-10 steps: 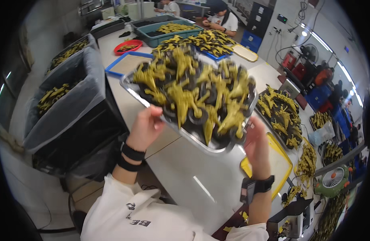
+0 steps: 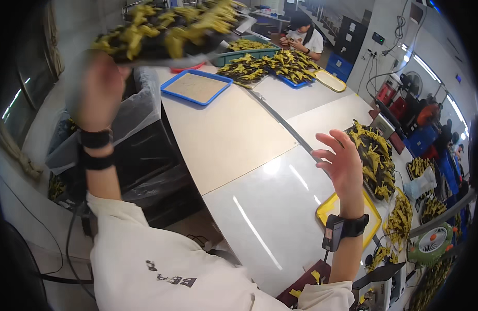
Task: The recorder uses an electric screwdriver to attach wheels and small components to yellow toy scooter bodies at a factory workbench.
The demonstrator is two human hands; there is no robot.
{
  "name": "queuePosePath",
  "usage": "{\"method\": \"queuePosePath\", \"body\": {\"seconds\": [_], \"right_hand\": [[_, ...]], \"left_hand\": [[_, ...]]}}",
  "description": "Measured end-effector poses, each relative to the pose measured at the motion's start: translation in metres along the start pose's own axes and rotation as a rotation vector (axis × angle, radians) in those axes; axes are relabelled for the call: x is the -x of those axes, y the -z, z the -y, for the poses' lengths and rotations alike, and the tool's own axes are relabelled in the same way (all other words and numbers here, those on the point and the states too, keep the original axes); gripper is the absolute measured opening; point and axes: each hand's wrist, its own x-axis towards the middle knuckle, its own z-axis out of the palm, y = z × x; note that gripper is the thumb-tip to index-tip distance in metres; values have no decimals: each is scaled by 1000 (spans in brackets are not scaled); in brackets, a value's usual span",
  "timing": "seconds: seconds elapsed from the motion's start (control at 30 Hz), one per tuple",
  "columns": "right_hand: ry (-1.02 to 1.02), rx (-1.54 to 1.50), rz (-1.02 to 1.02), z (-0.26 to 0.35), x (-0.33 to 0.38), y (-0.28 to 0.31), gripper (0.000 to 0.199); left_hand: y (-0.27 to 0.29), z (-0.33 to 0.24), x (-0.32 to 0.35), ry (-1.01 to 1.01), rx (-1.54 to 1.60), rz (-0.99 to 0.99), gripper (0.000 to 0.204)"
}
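Tabletop (image 2: 239, 135), pale and glossy, fills the middle of view. Bin (image 2: 151, 160), black with a clear liner, stands at its left side.

Tray (image 2: 244, 26), metal-looking at the rim, is in the air at upper left, level uncertain through blur; its near edge passes in front of the red dish (image 2: 190, 68) and the bin's far end. Load: yellow pieces (image 2: 179, 39) with dark bits among them, heaped above the rim.

Blue tray (image 2: 197, 102) lies flat on the tabletop, right of the bin. Heap (image 2: 371, 160) of similar pieces sits just beside the right hand; yellow tray (image 2: 326, 204) lies below that wrist.

Left hand (image 2: 101, 88) is at the tray's near left edge, fingers apparently grasping it; exact placement blurred. Right hand (image 2: 342, 163) is raised above the tabletop, fingers (image 2: 327, 139) parted and bent, holding nothing.

Handling, judged: tray stiff, smooth, fairly heavy when full; loose pieces likely to slide if tipped. Best hold: two opposite rims, palms partly beneath, kept level. One-sided hold probably strains the wrist.
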Motion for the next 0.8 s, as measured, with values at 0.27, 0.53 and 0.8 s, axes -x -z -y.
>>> {"method": "queuePosePath", "body": {"seconds": [0.27, 0.53, 0.8], "right_hand": [[-46, -18, -87, -22, -19, 19, 33], [-86, -27, -133, -38, -25, 30, 29], [-65, 155, -218, -43, -13, 50, 24]], "left_hand": [[119, -249, -51, -433, -627, -292, 14], [232, -252, -7, -224, -1838, -666, 20], [315, -268, -10, -589, -2212, -918, 43]]}}
